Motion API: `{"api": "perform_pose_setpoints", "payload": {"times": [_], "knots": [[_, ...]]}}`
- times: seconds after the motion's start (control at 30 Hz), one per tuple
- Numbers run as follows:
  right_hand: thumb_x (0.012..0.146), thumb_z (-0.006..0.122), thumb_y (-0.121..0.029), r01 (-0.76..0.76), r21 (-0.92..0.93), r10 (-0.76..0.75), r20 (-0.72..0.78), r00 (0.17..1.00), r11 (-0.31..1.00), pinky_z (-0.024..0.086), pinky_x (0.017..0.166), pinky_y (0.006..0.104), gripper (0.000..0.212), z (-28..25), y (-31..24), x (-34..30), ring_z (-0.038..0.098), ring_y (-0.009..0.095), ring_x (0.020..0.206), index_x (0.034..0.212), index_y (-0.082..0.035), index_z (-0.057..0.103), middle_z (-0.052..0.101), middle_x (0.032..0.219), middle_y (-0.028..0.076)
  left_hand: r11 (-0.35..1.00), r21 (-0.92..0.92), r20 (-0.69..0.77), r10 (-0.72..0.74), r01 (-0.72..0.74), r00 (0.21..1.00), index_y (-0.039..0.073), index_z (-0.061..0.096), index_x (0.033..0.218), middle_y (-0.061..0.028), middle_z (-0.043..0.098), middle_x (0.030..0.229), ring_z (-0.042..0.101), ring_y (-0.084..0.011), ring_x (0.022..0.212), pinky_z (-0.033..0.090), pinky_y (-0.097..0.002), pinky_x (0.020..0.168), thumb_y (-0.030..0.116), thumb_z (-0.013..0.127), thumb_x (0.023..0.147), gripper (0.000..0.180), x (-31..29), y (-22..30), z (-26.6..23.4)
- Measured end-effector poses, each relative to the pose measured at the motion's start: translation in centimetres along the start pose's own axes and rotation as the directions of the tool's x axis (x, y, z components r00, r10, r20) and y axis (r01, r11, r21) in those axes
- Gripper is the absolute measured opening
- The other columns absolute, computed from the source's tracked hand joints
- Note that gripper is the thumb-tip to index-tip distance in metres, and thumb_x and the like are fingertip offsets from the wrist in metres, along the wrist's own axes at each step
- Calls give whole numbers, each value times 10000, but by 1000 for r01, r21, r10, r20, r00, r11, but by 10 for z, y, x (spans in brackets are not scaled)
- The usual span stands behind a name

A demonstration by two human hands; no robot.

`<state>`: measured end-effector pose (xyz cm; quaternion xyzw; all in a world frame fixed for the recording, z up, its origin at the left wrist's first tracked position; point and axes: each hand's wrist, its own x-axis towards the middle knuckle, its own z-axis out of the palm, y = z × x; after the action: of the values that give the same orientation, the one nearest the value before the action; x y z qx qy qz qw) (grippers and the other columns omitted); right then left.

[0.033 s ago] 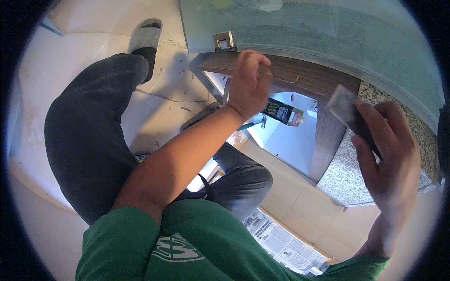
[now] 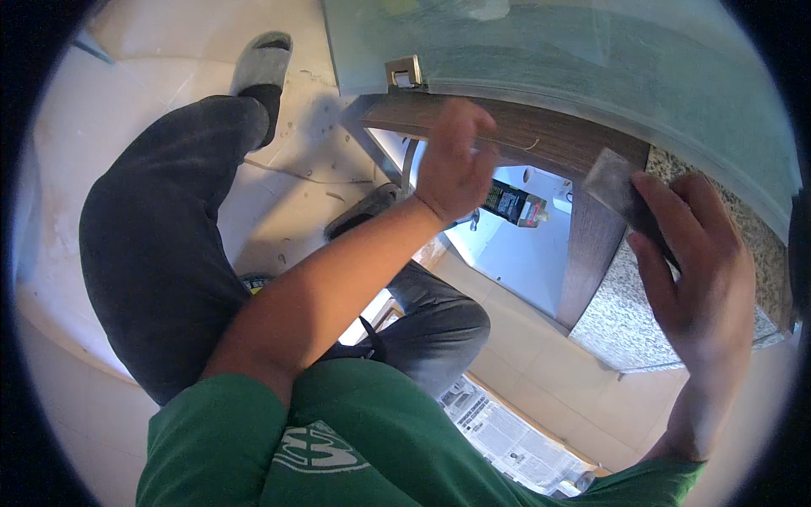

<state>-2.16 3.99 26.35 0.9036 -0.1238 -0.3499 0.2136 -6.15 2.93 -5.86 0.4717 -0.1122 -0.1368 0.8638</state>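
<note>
My right hand [image 2: 705, 279] is closed around a flat grey rectangular block [image 2: 617, 188], worn paler at its far end. It holds this over the speckled stone slab, close to the right end of the dark wood frame [image 2: 583, 245]. Over the frame's left part hangs my left hand [image 2: 459, 165], slightly blurred, with thumb and forefinger apart and nothing visible between them. Beyond both hands stretches a greenish glass panel [image 2: 549, 59] with a square metal fitting [image 2: 404, 73] at its lower left.
Inside the white cabinet opening lies a dark carton [image 2: 514, 204] with a light cap. Speckled stone [image 2: 629, 317] borders the frame on the right. Newspaper [image 2: 515, 439] covers some floor tiles near me. My bent legs and a grey slipper [image 2: 263, 63] are at the left.
My left hand has shifted slightly right and nearer to me, its thumb and forefinger spreading. My right hand and the grey block have moved a little to the left.
</note>
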Motion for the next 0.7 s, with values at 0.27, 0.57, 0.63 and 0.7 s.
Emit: {"api": "perform_pose_setpoints", "payload": {"times": [0.27, 0.57, 0.63, 0.7], "knots": [[846, 756, -145, 50, -207, -13, 176, 984, 977, 553, 713, 439, 371, 19, 8, 39, 680, 323, 855, 1203, -78, 679, 587, 967, 138, 699, -350, 660, -288, 623, 694, 57, 620, 985, -90, 607, 906, 570, -227, 818, 460, -377, 749, 500, 424, 1085, 495, -55, 77, 37], [924, 697, -225, 29, -256, 39, 257, 966, 966, 558, 699, 433, 294, 33, -9, 46, 690, 294, 824, 1193, -107, 720, 589, 918, 125, -30, -509, 708, -583, 861, 398, 99, 611, 1029, -45, 648, 963, 595, -174, 870, 446, -329, 782, 553, 452, 1061, 482, -31, 106, 46], [931, 688, -222, 43, -256, 23, 249, 968, 966, 556, 696, 432, 288, 35, -8, 46, 692, 294, 823, 1194, -108, 722, 591, 912, 125, -68, -515, 702, -605, 855, 375, 99, 614, 1013, -44, 652, 953, 596, -174, 866, 442, -330, 772, 513, 481, 1058, 437, -30, 107, 47], [934, 682, -220, 40, -264, 19, 218, 976, 964, 555, 698, 436, 288, 42, -6, 46, 693, 298, 825, 1199, -114, 721, 596, 910, 129, -63, -513, 698, -610, 856, 374, 99, 619, 1002, -42, 655, 937, 596, -176, 856, 437, -330, 760, 466, 510, 1054, 387, -29, 101, 48]]}}
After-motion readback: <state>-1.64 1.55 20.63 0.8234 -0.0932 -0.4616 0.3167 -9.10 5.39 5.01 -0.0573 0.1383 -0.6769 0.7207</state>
